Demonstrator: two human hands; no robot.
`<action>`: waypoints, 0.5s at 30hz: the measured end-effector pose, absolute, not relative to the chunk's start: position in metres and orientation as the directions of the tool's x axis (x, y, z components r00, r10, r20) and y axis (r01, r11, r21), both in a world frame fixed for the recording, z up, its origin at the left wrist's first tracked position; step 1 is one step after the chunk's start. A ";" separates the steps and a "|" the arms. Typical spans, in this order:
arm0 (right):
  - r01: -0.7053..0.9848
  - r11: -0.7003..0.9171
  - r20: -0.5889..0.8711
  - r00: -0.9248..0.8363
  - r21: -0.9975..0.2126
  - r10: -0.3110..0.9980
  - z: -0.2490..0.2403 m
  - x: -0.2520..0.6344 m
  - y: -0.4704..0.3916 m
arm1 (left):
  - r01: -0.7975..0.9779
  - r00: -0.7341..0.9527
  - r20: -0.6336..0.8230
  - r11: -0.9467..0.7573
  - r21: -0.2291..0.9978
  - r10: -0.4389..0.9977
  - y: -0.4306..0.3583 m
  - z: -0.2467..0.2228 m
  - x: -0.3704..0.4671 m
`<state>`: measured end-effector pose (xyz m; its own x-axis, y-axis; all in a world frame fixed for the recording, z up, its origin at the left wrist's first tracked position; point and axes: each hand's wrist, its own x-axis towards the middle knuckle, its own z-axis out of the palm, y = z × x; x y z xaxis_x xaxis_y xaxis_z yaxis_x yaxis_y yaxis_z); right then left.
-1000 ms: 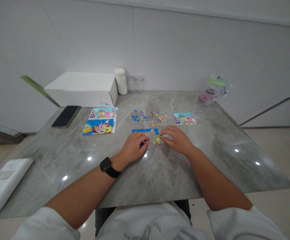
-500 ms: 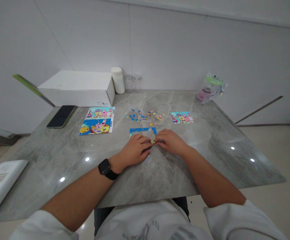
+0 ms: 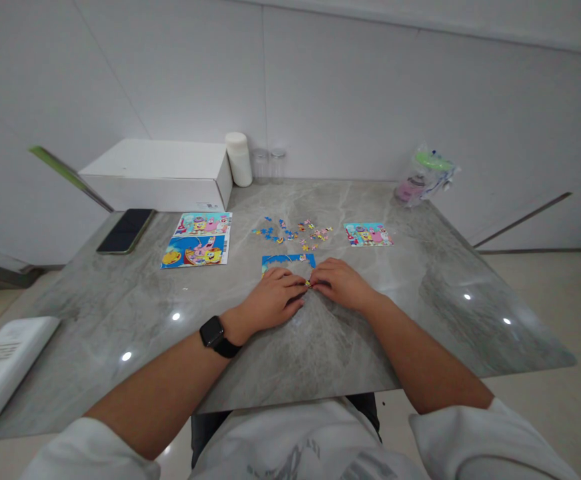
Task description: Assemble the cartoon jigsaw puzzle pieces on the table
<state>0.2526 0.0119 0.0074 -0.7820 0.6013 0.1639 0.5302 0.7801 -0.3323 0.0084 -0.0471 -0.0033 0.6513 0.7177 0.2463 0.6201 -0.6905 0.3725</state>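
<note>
A partly assembled puzzle (image 3: 287,259) lies at the middle of the table, its blue top edge showing beyond my fingers. My left hand (image 3: 273,298) rests over its lower left part, fingers bent towards a small yellow puzzle piece (image 3: 308,283). From the right, my right hand (image 3: 339,284) closes its thumb and fingertips on that piece. The fingertips of both hands nearly meet there. Just behind the puzzle are several loose pieces (image 3: 270,233), blue on the left and pink and yellow on the right. My hands hide much of the puzzle.
Left of the puzzle lies a cartoon picture sheet (image 3: 195,252), with a phone (image 3: 126,231) beyond it. A small picture card (image 3: 369,235) is at right. Behind stand a white box (image 3: 155,177), a white bottle (image 3: 239,160), two clear jars and a bagged cup (image 3: 420,180).
The whole view has shifted slightly. Both hands stay at the lower right part of the puzzle, and the small yellow piece between the fingertips is a little more covered.
</note>
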 end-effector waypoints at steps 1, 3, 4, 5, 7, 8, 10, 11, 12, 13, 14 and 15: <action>0.531 0.779 0.165 -0.781 -0.334 0.602 0.007 0.252 0.012 | 0.622 0.650 0.247 -0.690 0.371 0.719 -0.047 -0.003 0.008; 0.536 0.775 0.163 -0.777 -0.335 0.608 0.006 0.251 0.012 | 0.625 0.647 0.247 -0.688 0.369 0.721 -0.047 -0.003 0.009; 0.539 0.773 0.161 -0.776 -0.335 0.611 0.006 0.251 0.012 | 0.627 0.646 0.246 -0.686 0.369 0.722 -0.047 -0.003 0.009; 0.542 0.770 0.157 -0.774 -0.335 0.613 0.005 0.251 0.012 | 0.628 0.645 0.245 -0.685 0.368 0.724 -0.047 -0.003 0.009; 0.547 0.767 0.149 -0.773 -0.335 0.617 0.005 0.252 0.012 | 0.631 0.644 0.242 -0.683 0.368 0.725 -0.048 -0.002 0.009; 0.552 0.764 0.146 -0.771 -0.333 0.620 0.006 0.253 0.012 | 0.632 0.644 0.241 -0.683 0.367 0.726 -0.048 -0.002 0.008; 0.567 0.757 0.144 -0.762 -0.324 0.632 0.007 0.256 0.013 | 0.633 0.645 0.239 -0.683 0.364 0.726 -0.048 -0.002 0.008; 0.577 0.753 0.143 -0.755 -0.318 0.639 0.008 0.258 0.014 | 0.634 0.645 0.239 -0.683 0.362 0.726 -0.048 -0.002 0.008; 0.587 0.746 0.142 -0.748 -0.314 0.648 0.008 0.260 0.015 | 0.635 0.644 0.241 -0.683 0.360 0.726 -0.048 -0.002 0.008; 0.595 0.740 0.138 -0.742 -0.314 0.656 0.008 0.262 0.016 | 0.636 0.643 0.245 -0.684 0.357 0.726 -0.048 -0.002 0.008; 0.601 0.732 0.131 -0.737 -0.319 0.663 0.008 0.264 0.017 | 0.638 0.640 0.252 -0.684 0.353 0.726 -0.049 -0.002 0.008; 0.605 0.725 0.122 -0.734 -0.328 0.668 0.008 0.265 0.018 | 0.640 0.637 0.260 -0.685 0.348 0.726 -0.049 -0.003 0.009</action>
